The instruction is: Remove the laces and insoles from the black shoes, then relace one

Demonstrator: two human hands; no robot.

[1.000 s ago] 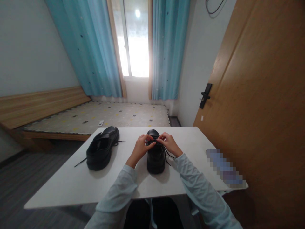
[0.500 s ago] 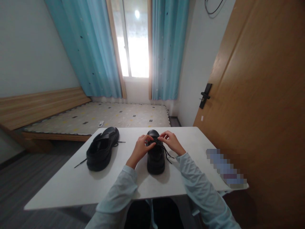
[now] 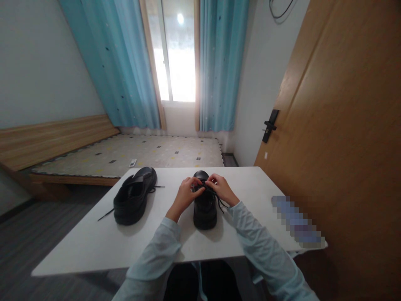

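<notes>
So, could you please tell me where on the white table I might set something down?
The white table is bare at its near left, between the untouched shoe and left sleeve, and on the right, between the right sleeve and pixelated patch. It is crowded around the handled shoe, with left hand, right hand and loose laces.

Both arms (image 3: 155, 251) fwd, angled inward. L hand (image 3: 185, 193) & R hand (image 3: 222, 188) v. close tog., fingers (image 3: 196, 181) curled; R fingertips pinched.
</notes>
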